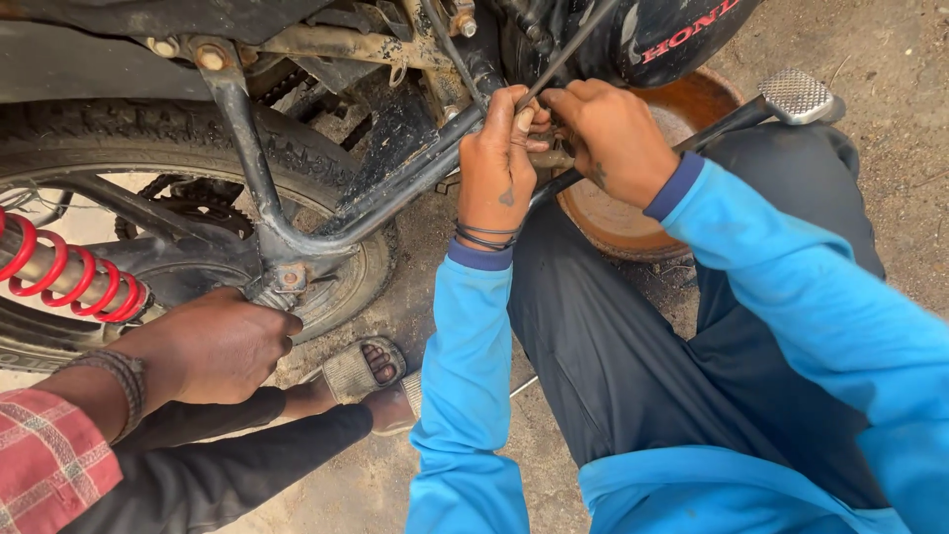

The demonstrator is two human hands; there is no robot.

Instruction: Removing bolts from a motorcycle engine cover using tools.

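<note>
Both my hands, in blue sleeves, work under a black motorcycle. My left hand (497,158) is closed around a thin dark rod (565,47) that slants up towards the engine. My right hand (611,136) pinches a short brownish metal part (550,158) sitting between the two hands, close to the black frame tube (395,193). The fingertips of both hands almost touch. A black lever arm with a ribbed metal pedal (797,94) passes under my right wrist.
A rusty round pan (633,222) lies on the dirt below the engine. Another person's hand (215,346) in a red plaid sleeve rests by the rear axle, beside the tyre (346,282) and red shock spring (59,272). Their sandalled foot (368,371) is near my left elbow.
</note>
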